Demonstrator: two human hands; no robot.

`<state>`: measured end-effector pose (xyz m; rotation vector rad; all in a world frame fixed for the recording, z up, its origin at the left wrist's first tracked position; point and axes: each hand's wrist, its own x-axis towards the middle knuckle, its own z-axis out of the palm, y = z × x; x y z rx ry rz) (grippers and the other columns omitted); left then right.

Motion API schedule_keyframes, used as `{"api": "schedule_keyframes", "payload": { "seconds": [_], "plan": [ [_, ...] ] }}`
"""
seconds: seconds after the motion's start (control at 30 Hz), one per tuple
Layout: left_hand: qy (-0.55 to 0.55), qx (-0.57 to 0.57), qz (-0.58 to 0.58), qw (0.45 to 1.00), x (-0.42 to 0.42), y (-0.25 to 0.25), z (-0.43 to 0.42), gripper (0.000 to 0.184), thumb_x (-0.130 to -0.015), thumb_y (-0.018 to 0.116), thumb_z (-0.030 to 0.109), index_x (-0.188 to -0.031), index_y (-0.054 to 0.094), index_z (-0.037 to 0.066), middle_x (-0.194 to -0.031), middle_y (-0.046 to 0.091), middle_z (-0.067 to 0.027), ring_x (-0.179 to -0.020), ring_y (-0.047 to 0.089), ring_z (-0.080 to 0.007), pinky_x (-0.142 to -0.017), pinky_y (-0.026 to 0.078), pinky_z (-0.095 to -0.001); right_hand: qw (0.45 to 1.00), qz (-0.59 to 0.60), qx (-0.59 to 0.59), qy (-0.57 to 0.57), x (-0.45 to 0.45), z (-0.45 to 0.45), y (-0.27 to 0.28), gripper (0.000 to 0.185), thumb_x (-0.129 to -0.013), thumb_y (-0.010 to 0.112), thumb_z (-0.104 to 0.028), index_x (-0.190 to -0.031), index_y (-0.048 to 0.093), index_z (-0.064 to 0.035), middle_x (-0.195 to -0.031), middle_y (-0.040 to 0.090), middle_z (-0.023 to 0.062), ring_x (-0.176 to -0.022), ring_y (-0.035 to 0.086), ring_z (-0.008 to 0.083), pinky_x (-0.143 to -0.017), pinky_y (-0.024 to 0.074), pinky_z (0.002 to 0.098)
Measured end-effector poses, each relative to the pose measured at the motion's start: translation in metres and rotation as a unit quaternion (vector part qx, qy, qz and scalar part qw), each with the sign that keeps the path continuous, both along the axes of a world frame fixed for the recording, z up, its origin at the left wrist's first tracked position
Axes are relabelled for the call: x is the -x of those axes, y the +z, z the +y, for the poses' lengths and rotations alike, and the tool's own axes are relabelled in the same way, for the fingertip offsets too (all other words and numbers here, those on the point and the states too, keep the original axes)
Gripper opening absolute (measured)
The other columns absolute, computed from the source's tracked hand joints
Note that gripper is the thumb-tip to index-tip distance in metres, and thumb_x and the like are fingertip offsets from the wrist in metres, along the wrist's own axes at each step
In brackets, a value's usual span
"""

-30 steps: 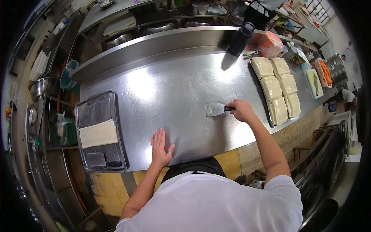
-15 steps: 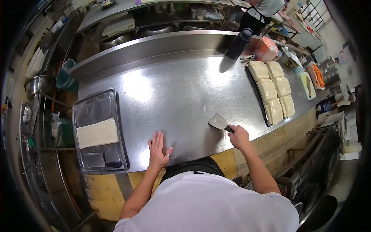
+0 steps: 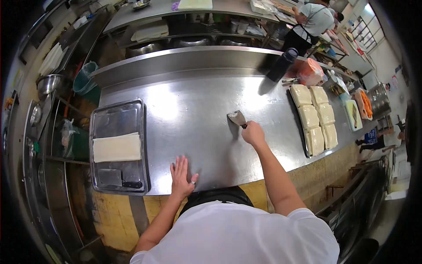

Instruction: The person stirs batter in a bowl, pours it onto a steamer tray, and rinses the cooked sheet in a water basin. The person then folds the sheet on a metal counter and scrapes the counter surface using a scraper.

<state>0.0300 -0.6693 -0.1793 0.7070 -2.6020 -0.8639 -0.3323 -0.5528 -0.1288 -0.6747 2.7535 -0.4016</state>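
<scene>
A metal scraper (image 3: 238, 118) with a dark handle is gripped in my right hand (image 3: 253, 133), its blade tilted over the middle of the steel table (image 3: 206, 101). Whether the blade touches the surface I cannot tell. My left hand (image 3: 181, 178) lies flat near the table's front edge, fingers stretched out, with a ring on one finger. To its left rests a metal tray (image 3: 116, 119) holding a pale folded sheet of dough (image 3: 117, 148) and a cleaver (image 3: 110, 177) with a black handle.
At the right, a dark tray carries several pale dough blocks (image 3: 309, 117). Behind it stand a dark bottle (image 3: 282, 64) and an orange-red bag (image 3: 310, 72). A raised steel ledge (image 3: 184, 61) runs along the back. Another person (image 3: 314, 22) stands beyond it.
My right hand has moved the scraper forward and to the left across the table. My left hand stays flat near the front edge. The view has shifted slightly.
</scene>
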Motion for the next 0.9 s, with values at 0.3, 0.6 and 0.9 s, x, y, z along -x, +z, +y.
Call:
{"api": "schedule_keyframes", "payload": {
  "seconds": [0.3, 0.6, 0.9],
  "plan": [
    [0.048, -0.013, -0.033, 0.998, 0.013, 0.006, 0.010, 0.080, -0.096, 0.063, 0.043, -0.156, 0.034, -0.003, -0.164, 0.032, -0.0209, -0.155, 0.022, -0.0400, -0.124, 0.008, -0.0599, 0.997, 0.007, -0.043, 0.056, 0.065, -0.051, 0.015, 0.028, -0.086, 0.068, -0.024, -0.103, 0.073, -0.0023, -0.107, 0.073, 0.0241, -0.101, 0.071, 0.0429, -0.089, 0.0565, 0.0498],
    [0.109, -0.015, -0.054, 0.992, 0.041, 0.008, 0.030, 0.082, -0.094, 0.067, 0.040, -0.156, 0.033, -0.002, -0.164, 0.032, -0.0203, -0.155, 0.021, -0.0406, -0.124, 0.009, -0.0612, 0.973, 0.036, -0.069, 0.218, 0.120, -0.107, 0.010, 0.033, -0.084, 0.059, -0.013, -0.111, 0.078, -0.0183, -0.104, 0.075, 0.0161, -0.098, 0.071, 0.0368, -0.085, 0.0572, 0.0468],
    [0.222, -0.033, -0.082, 0.971, 0.036, 0.022, 0.062, 0.082, -0.094, 0.067, 0.039, -0.157, 0.033, -0.001, -0.165, 0.032, -0.0199, -0.155, 0.021, -0.0419, -0.123, 0.010, -0.0623, 0.915, 0.108, -0.024, 0.387, 0.103, -0.234, -0.004, 0.026, -0.085, 0.063, -0.014, -0.104, 0.079, -0.0194, -0.099, 0.076, 0.0153, -0.096, 0.073, 0.0357, -0.082, 0.0572, 0.0463]
  ]
}}
